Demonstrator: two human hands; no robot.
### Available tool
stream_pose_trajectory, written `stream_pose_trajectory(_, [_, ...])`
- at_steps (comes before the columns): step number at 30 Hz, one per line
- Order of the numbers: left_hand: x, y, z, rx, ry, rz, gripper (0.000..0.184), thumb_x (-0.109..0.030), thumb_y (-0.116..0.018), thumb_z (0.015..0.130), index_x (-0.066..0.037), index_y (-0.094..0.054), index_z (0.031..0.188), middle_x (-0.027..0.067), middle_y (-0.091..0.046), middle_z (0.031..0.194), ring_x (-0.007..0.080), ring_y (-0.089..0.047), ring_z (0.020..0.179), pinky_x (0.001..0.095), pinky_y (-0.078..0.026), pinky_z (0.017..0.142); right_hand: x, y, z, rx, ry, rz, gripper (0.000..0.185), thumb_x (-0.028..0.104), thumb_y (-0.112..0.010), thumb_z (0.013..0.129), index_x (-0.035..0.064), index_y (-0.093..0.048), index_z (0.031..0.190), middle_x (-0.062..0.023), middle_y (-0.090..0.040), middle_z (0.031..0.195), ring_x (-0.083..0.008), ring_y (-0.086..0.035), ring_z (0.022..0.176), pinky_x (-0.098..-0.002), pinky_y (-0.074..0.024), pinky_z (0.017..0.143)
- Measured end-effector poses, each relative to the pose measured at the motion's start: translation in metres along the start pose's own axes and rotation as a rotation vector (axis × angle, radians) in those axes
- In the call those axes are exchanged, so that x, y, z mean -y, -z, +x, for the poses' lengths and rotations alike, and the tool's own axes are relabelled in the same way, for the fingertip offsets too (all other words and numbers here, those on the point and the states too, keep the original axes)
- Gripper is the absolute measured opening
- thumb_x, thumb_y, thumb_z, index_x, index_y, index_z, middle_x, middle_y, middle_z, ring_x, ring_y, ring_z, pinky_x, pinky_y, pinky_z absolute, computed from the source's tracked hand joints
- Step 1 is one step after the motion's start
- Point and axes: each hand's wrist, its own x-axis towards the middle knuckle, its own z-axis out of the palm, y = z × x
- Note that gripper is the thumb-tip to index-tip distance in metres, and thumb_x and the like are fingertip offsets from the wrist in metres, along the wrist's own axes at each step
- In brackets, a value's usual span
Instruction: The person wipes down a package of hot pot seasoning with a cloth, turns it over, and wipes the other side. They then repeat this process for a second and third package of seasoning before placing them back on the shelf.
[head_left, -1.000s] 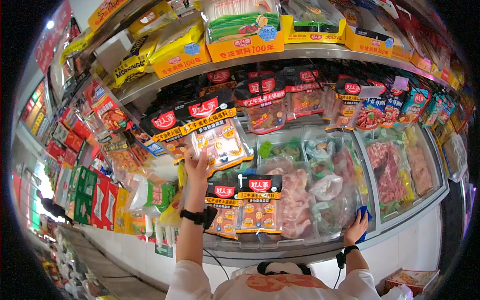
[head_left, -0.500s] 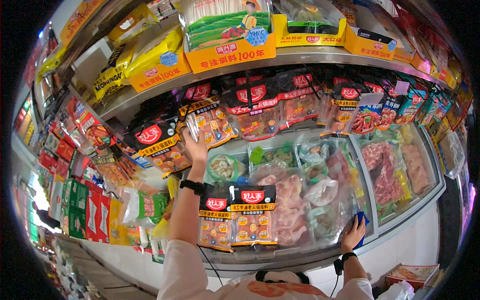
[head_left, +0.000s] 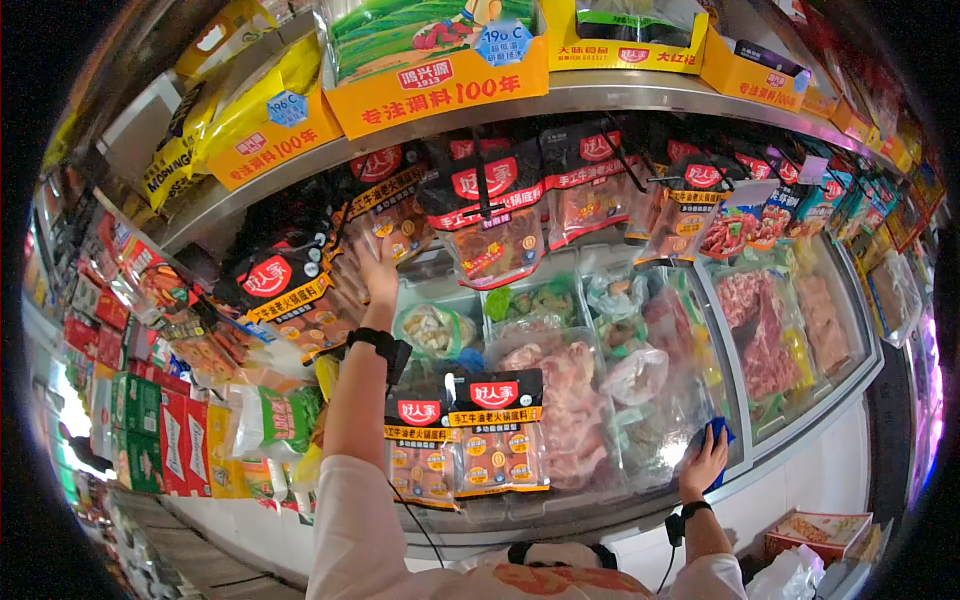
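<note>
My left hand [head_left: 375, 270] is raised to the hanging row, its fingers spread against a black-and-orange hotpot base pouch [head_left: 392, 212]. Just left of it hangs another such pouch [head_left: 285, 290]. At the freezer's front right, my right hand [head_left: 706, 464] presses a blue cloth [head_left: 722, 440] on the glass lid; part of the cloth is hidden under the palm. Two more hotpot base pouches, one on the left [head_left: 420, 455] and one beside it [head_left: 497, 440], lie on the glass near my body.
Under the glass of the chest freezer [head_left: 600, 512] are bagged meats [head_left: 570, 420]. A metal shelf [head_left: 420, 130] with orange display boxes [head_left: 440, 90] overhangs the pouches. Green and red cartons [head_left: 135, 420] stand at the left. A cardboard box [head_left: 818, 530] sits low at the right.
My left hand has shifted slightly left and up along the pouches, and the pouch it touches has swung back. My right hand stays on the blue cloth. The view has moved a little.
</note>
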Motion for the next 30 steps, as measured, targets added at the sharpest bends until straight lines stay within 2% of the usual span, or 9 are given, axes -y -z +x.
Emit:
stream_pose_trajectory(5, [-0.001, 0.007, -0.017, 0.312, 0.405, 0.174, 0.060, -0.025, -0.066, 0.090, 0.006, -0.038, 0.133, 0.0292, -0.051, 0.127, 0.0422, -0.053, 0.115, 0.0460, -0.042, 0.094, -0.002, -0.001, -0.001, 0.021, 0.007, 0.014, 0.068, 0.002, -0.056, 0.073, 0.0125, -0.045, 0.139, -0.0157, -0.037, 0.147, -0.0366, -0.037, 0.133, -0.0479, -0.0287, 0.110])
stream_pose_trajectory(7, [0.013, 0.005, -0.053, 0.209, 0.052, 0.068, 0.062, -0.022, -0.069, 0.086, 0.010, -0.040, 0.131, 0.0290, -0.052, 0.127, 0.0400, -0.053, 0.117, 0.0433, -0.042, 0.097, -0.001, 0.001, -0.001, 0.022, 0.007, 0.010, 0.069, 0.001, -0.057, 0.072, 0.0125, -0.045, 0.139, -0.0155, -0.037, 0.147, -0.0362, -0.037, 0.133, -0.0478, -0.0285, 0.110])
stream_pose_trajectory(9, [0.005, 0.021, -0.113, 0.305, 0.138, -0.102, 0.059, -0.023, -0.072, 0.083, 0.008, -0.047, 0.128, 0.0268, -0.053, 0.127, 0.0380, -0.051, 0.121, 0.0410, -0.039, 0.103, 0.001, 0.006, -0.002, 0.037, 0.006, 0.015, 0.071, 0.001, -0.059, 0.070, 0.0128, -0.045, 0.139, -0.0147, -0.036, 0.148, -0.0356, -0.036, 0.134, -0.0474, -0.0285, 0.110])
stream_pose_trajectory(13, [-0.001, 0.093, -0.210, 0.901, 0.104, 0.120, 0.051, -0.032, -0.076, 0.078, 0.005, -0.057, 0.108, 0.0223, -0.058, 0.114, 0.0379, -0.054, 0.104, 0.0477, -0.040, 0.092, -0.001, 0.003, -0.002, 0.029, -0.006, 0.023, 0.073, 0.000, -0.061, 0.068, 0.0128, -0.045, 0.139, -0.0144, -0.037, 0.148, -0.0352, -0.036, 0.134, -0.0463, -0.0289, 0.110])
stream_pose_trajectory(18, [-0.028, 0.170, -0.289, 0.849, 0.245, 0.363, 0.062, -0.043, -0.075, 0.076, 0.003, -0.057, 0.113, 0.0217, -0.059, 0.114, 0.0388, -0.048, 0.115, 0.0454, -0.041, 0.094, -0.001, 0.004, -0.004, 0.011, 0.007, 0.054, 0.073, -0.001, -0.061, 0.069, 0.0135, -0.045, 0.139, -0.0145, -0.037, 0.148, -0.0344, -0.036, 0.135, -0.0460, -0.0289, 0.110])
stream_pose_trajectory(20, [-0.036, 0.189, -0.303, 1.033, 0.562, 0.220, 0.065, -0.049, -0.073, 0.077, 0.003, -0.057, 0.114, 0.0205, -0.060, 0.113, 0.0385, -0.049, 0.114, 0.0465, -0.043, 0.092, -0.002, 0.003, -0.004, -0.001, 0.018, 0.054, 0.073, -0.002, -0.062, 0.069, 0.0136, -0.045, 0.139, -0.0147, -0.037, 0.148, -0.0343, -0.035, 0.135, -0.0458, -0.0289, 0.110])
stream_pose_trajectory(21, [0.006, 0.185, -0.332, 0.932, 0.253, 0.315, 0.067, -0.054, -0.074, 0.074, 0.003, -0.060, 0.107, 0.0217, -0.060, 0.112, 0.0398, -0.055, 0.106, 0.0488, -0.046, 0.086, 0.000, 0.008, -0.004, 0.024, 0.006, 0.032, 0.072, -0.002, -0.062, 0.070, 0.0138, -0.045, 0.138, -0.0148, -0.037, 0.148, -0.0345, -0.036, 0.134, -0.0454, -0.0288, 0.111])
stream_pose_trajectory(25, [-0.028, 0.176, -0.343, 0.732, 0.168, 0.489, 0.079, -0.059, -0.076, 0.069, 0.007, -0.058, 0.108, 0.0281, -0.059, 0.113, 0.0433, -0.061, 0.098, 0.0515, -0.049, 0.081, -0.001, 0.006, -0.005, 0.008, 0.022, 0.047, 0.071, -0.002, -0.062, 0.071, 0.0137, -0.045, 0.138, -0.0148, -0.037, 0.147, -0.0346, -0.036, 0.134, -0.0452, -0.0285, 0.111])
stream_pose_trajectory(30, [-0.045, 0.166, -0.329, 0.903, 0.429, 0.542, 0.082, -0.058, -0.076, 0.070, 0.005, -0.050, 0.116, 0.0221, -0.062, 0.103, 0.0359, -0.065, 0.087, 0.0414, -0.052, 0.074, 0.000, 0.006, -0.003, -0.020, 0.029, 0.065, 0.059, 0.001, -0.060, 0.078, 0.0105, -0.048, 0.135, -0.0151, -0.039, 0.146, -0.0351, -0.038, 0.132, -0.0458, -0.0301, 0.108])
